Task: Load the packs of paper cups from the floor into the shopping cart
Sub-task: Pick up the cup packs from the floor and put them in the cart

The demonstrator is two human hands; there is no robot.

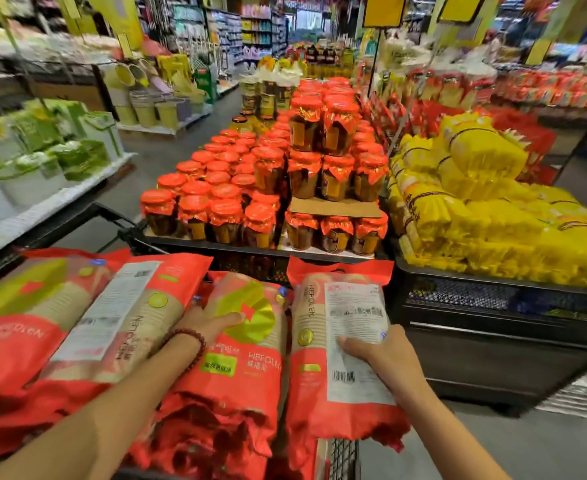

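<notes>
While four red packs of paper cups lie side by side across the shopping cart (344, 455), whose wire mesh shows at 6 o'clock, both hands rest on the two rightmost ones. The left hand (209, 323), a beaded bracelet (186, 344) on its wrist, lies flat with straight fingers on the third pack (240, 368), its fingertips on the gold disc printed there. The right hand (378, 355) curls over the right edge of the fourth pack (337, 344), thumb pressed onto its white label, gripping it. That pack sits at 5 o'clock, touching the third along its left side. The second pack (129, 320), label side up, and the first pack (25, 306) lie towards 8 and 9 o'clock, overlapping slightly. Beyond the cart, at 12 o'clock, a display stand (319, 251) carries jars with red covers (260, 178), some stacked on cardboard. At 3 o'clock a black bin (492, 323) holds yellow bags (475, 209). Shelves with green-and-white goods (42, 157) run along 9 to 10 o'clock.
</notes>
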